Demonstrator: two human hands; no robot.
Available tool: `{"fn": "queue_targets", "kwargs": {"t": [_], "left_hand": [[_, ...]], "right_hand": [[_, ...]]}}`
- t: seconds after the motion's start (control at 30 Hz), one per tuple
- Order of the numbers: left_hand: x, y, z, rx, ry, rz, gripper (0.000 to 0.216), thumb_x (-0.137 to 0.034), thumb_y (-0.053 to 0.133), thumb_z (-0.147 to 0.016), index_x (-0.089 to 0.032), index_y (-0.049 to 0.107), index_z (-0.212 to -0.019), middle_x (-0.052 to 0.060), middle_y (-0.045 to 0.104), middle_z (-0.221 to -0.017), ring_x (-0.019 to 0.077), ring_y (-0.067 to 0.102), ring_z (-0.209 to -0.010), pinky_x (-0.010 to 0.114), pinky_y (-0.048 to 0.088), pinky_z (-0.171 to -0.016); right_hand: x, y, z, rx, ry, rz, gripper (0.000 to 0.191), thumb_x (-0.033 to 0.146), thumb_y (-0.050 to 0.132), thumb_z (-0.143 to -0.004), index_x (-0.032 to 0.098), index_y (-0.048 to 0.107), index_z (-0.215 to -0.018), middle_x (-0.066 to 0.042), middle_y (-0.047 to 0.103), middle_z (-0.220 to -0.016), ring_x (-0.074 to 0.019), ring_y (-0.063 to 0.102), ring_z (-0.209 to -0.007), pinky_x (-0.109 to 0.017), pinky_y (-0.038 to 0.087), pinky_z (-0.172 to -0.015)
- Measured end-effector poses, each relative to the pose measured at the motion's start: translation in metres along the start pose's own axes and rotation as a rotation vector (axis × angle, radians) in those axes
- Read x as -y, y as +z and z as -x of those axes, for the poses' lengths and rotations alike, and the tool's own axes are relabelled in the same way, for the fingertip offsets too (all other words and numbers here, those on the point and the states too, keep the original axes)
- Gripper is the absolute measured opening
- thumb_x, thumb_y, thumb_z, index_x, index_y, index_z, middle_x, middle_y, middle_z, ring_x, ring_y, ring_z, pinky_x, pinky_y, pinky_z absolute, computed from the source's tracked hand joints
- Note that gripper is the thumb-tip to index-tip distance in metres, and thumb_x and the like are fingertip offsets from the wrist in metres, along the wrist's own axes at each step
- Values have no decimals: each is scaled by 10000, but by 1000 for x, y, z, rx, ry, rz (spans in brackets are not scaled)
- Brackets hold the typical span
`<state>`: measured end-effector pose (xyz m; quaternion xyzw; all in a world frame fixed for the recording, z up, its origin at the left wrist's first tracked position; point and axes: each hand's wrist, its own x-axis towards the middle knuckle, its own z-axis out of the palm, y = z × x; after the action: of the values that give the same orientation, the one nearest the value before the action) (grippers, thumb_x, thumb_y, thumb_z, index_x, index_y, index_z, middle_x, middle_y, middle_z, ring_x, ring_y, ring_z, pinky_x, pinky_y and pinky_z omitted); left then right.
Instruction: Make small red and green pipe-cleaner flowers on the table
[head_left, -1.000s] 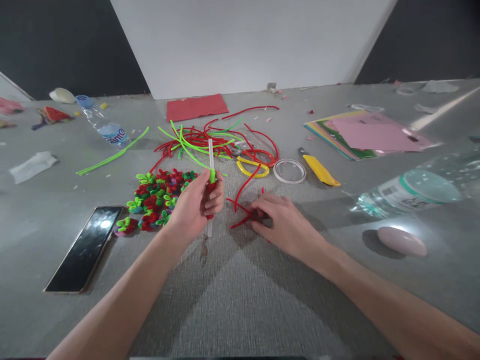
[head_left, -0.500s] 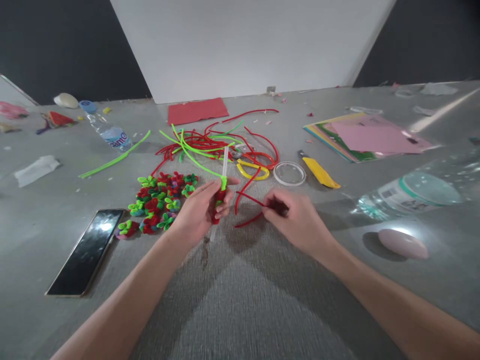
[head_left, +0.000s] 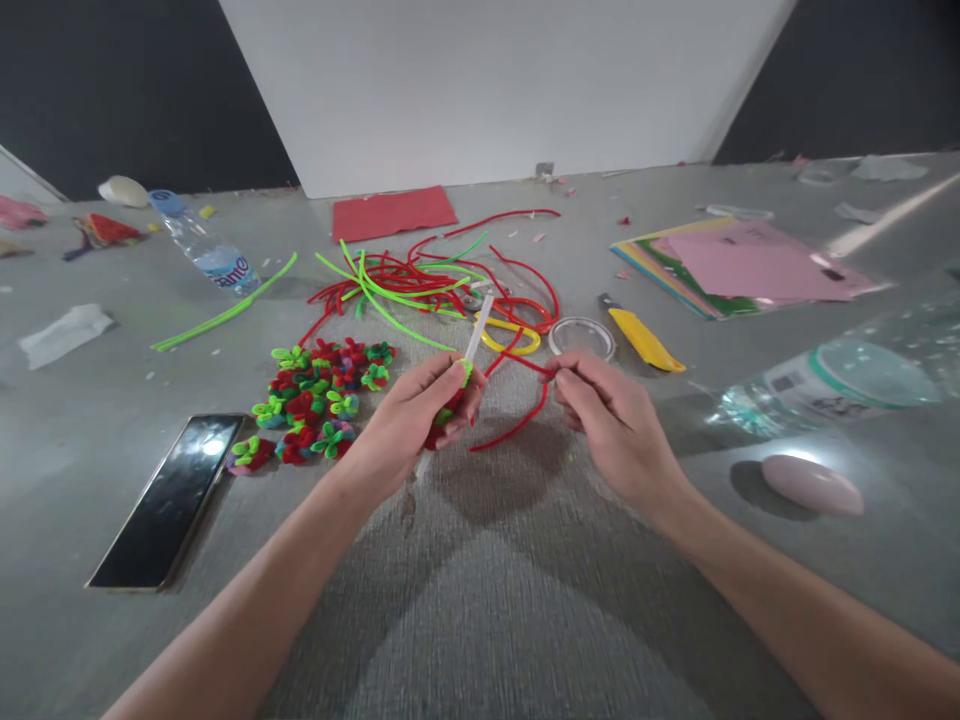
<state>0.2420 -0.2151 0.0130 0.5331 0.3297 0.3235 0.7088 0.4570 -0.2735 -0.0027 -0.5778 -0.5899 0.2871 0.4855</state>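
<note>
My left hand (head_left: 420, 410) is closed around a white stick (head_left: 480, 325) wrapped with green and red pipe cleaner; the stick's pale tip points up and to the right, and its lower part is mostly hidden by my fingers. Between the thumb and fingers of my right hand (head_left: 607, 415) is a bent red pipe cleaner (head_left: 521, 433), one end trailing down to the left. Beyond both hands lies a loose pile of red and green pipe cleaners (head_left: 397, 275). Yellow-and-orange-handled scissors (head_left: 510, 342) lie partly under it.
Left of my left hand sit several small fuzzy pipe-cleaner flowers (head_left: 304, 408) and a phone (head_left: 169, 500). On the right are a roll of clear tape (head_left: 582, 340), a yellow cutter (head_left: 645, 340), coloured paper (head_left: 750, 265), a large bottle (head_left: 825, 385) and a pink oval object (head_left: 812, 485).
My right hand has lifted slightly away and to the right with the red pipe cleaner. The stick in my left hand has tilted over to the right.
</note>
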Motion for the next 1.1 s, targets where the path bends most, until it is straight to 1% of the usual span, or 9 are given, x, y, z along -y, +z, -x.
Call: {"fn": "queue_targets", "kwargs": {"t": [0.07, 0.17, 0.3, 0.4, 0.53, 0.67, 0.83, 1.03, 1.1], "left_hand": [[1, -1, -1, -14, 13, -58, 279, -417, 498, -1075, -184, 623, -987, -28, 497, -715, 66, 397, -536, 198, 263, -450], [2, 0, -2, -16, 41, -128, 279, -418, 486, -1076, -197, 654, -1045, -38, 459, -686, 75, 360, -540, 213, 246, -468], [0, 3, 2, -59, 125, -278, 218, -301, 481, -1042, -180, 640, -955, -19, 474, -716, 101, 385, -627, 242, 275, -529], [-1, 5, 6, -92, 201, -398, 218, -290, 460, -1033, -188, 593, -894, -22, 449, -719, 118, 380, -658, 273, 290, -568], [-3, 5, 10, -71, 245, -508, 241, -262, 414, -1030, -202, 494, -811, -29, 422, -713, 130, 379, -675, 299, 294, -617], [-6, 7, 12, -53, 271, -592, 214, -225, 432, -993, -212, 420, -780, -36, 381, -698, 136, 360, -666, 306, 278, -624], [-9, 10, 14, -61, 285, -637, 221, -243, 442, -1002, -211, 451, -784, -23, 390, -729, 152, 357, -693, 308, 276, -638], [-8, 10, 12, -54, 290, -648, 194, -217, 449, -989, -199, 556, -828, -9, 471, -757, 161, 393, -718, 306, 285, -650], [-8, 10, 11, -61, 293, -648, 196, -220, 454, -990, -200, 541, -815, -11, 457, -751, 158, 381, -710, 305, 281, -643]], "right_hand": [[1, -1, -1, 13, -32, 43, 259, 366, 497, -1059, 217, 644, -907, 43, 419, -654, -126, 389, -594, -300, 310, -564], [5, -3, 0, 36, -93, 81, 264, 366, 515, -1063, 215, 653, -897, 42, 474, -648, -123, 442, -597, -297, 341, -580], [9, -4, 3, 78, -187, 95, 231, 304, 519, -1065, 212, 649, -898, 36, 561, -698, -117, 515, -637, -281, 390, -620], [13, -3, 4, 104, -242, 140, 229, 261, 525, -1058, 206, 634, -864, 37, 574, -703, -112, 522, -652, -269, 397, -642], [14, -1, 4, 145, -245, 147, 218, 219, 536, -1040, 200, 642, -851, 38, 596, -706, -104, 520, -640, -252, 390, -617], [14, -1, 4, 158, -254, 158, 201, 204, 557, -1021, 197, 655, -846, 38, 601, -696, -103, 504, -626, -250, 377, -602], [15, -1, 4, 176, -251, 170, 187, 208, 555, -1017, 208, 649, -855, 27, 619, -721, -118, 516, -644, -261, 385, -620], [17, -1, 4, 211, -285, 152, 196, 214, 547, -1023, 214, 639, -850, 17, 624, -732, -129, 534, -661, -270, 396, -638], [18, -1, 5, 211, -293, 150, 206, 215, 544, -1027, 213, 634, -842, 24, 608, -719, -122, 523, -652, -267, 387, -630]]}}
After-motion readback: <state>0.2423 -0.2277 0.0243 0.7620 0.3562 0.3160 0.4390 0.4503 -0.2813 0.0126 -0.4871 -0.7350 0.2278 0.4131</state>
